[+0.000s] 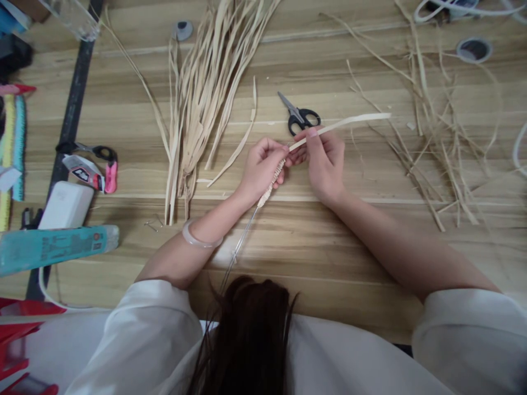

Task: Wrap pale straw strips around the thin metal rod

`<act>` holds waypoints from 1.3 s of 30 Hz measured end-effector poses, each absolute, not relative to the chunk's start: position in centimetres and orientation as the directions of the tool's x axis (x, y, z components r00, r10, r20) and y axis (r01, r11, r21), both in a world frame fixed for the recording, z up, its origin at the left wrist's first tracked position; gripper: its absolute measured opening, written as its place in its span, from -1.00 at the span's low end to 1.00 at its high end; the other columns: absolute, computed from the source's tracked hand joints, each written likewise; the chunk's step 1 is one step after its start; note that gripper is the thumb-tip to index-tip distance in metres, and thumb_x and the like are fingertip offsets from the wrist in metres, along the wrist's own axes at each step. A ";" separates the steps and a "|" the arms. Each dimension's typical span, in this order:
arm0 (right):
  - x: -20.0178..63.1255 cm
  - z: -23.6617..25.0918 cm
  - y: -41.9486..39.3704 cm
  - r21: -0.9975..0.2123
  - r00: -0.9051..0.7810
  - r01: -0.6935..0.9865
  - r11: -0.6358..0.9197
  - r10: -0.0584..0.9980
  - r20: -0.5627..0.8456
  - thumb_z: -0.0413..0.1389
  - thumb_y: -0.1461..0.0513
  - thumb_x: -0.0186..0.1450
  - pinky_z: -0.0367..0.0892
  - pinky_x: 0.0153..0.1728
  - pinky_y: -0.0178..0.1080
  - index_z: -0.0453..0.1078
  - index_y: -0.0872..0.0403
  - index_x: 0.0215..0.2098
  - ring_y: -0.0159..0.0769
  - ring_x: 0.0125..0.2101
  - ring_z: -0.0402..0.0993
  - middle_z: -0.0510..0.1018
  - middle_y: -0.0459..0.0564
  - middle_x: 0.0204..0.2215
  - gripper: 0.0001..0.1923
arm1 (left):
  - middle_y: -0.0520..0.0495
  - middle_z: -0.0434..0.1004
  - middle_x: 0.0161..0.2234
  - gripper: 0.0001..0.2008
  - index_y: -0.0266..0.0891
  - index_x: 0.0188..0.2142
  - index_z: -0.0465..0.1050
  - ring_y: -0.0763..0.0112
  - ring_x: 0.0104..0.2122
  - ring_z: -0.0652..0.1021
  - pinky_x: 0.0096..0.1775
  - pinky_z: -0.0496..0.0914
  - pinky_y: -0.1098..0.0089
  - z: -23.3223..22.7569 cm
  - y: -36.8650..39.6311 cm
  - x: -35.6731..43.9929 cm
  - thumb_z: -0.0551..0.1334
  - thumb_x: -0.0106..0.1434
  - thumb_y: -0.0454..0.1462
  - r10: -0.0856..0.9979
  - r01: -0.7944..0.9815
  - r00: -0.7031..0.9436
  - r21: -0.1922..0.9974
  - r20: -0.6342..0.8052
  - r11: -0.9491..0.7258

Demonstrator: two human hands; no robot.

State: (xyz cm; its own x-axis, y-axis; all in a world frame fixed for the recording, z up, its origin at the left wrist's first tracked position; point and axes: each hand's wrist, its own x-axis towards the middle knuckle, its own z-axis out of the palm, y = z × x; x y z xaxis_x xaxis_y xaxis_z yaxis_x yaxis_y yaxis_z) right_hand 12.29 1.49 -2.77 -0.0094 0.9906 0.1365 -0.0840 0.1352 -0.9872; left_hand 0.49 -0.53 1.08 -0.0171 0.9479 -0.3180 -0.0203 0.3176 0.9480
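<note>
Two bare forearms (pixel 379 236) reach from white sleeves (pixel 148 307) over the wood-grained table (pixel 349 263), a pale bangle (pixel 201 243) around the left one. Close to the body, thin metal wires (pixel 242 236) slant up into a wrapped stem (pixel 265 196), which the left hand (pixel 261 167) holds in a narrow grip, thumb uppermost. From the upper end of that wrapping a flat pale strip (pixel 354 119) runs out to the right; the right hand (pixel 327 164) pinches it between thumb and fingers, its free end sticking out past them. Just beyond lie black-handled scissors (pixel 300 113), blades pointing away and to the left. Farther off on the left, a bundle of dried strips (pixel 214 82) fans across the table, one short curved strip (pixel 239 151) beside it, while thin strands (pixel 444 137) lie scattered on the right. Past most of those, a round grommet (pixel 474 50) sits in the wood.
</note>
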 end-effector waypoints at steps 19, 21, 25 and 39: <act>12.5 -4.2 2.5 -0.959 0.161 -0.208 0.193 0.974 0.161 0.14 0.02 0.27 0.35 -0.56 -0.29 0.40 -0.07 -0.29 -0.44 -0.62 0.38 0.45 -0.18 -0.59 -0.82 | 0.13 0.44 -0.56 -0.87 -0.24 -0.38 0.23 0.72 -0.76 0.31 -0.70 0.13 0.63 1.1 -0.5 0.4 0.16 0.25 -0.25 0.946 0.005 -0.009 0.946 -0.323 0.323; 12.6 -4.3 2.4 -0.959 0.151 -0.209 0.192 0.975 0.163 0.14 0.03 0.26 0.35 -0.55 -0.29 0.39 -0.08 -0.28 -0.44 -0.61 0.38 0.45 -0.19 -0.59 -0.83 | 0.13 0.44 -0.56 -0.87 -0.24 -0.38 0.23 0.72 -0.76 0.31 -0.70 0.13 0.63 1.0 -0.5 0.4 0.16 0.25 -0.25 0.950 -0.005 -0.005 0.950 -0.312 0.312; 12.5 -4.1 2.3 -0.946 0.155 -0.262 0.191 0.976 0.154 0.17 0.08 0.25 0.34 -0.55 -0.29 0.37 -0.05 -0.27 -0.45 -0.62 0.37 0.45 -0.20 -0.60 -0.84 | 0.13 0.44 -0.56 -0.88 -0.24 -0.38 0.23 0.71 -0.76 0.31 -0.70 0.13 0.63 0.9 -0.5 0.4 0.15 0.25 -0.26 0.954 -0.010 0.003 0.954 -0.298 0.298; 12.6 -3.8 2.1 -0.962 0.118 -0.250 0.111 0.989 0.084 0.02 -0.11 0.28 0.27 -0.50 -0.16 0.32 -0.08 -0.36 -0.32 -0.58 0.37 0.46 -0.13 -0.60 -0.68 | 0.12 0.44 -0.56 -0.88 -0.24 -0.37 0.24 0.71 -0.76 0.31 -0.70 0.14 0.63 1.1 -0.6 0.4 0.16 0.25 -0.26 0.948 -0.009 -0.005 0.948 -0.320 0.320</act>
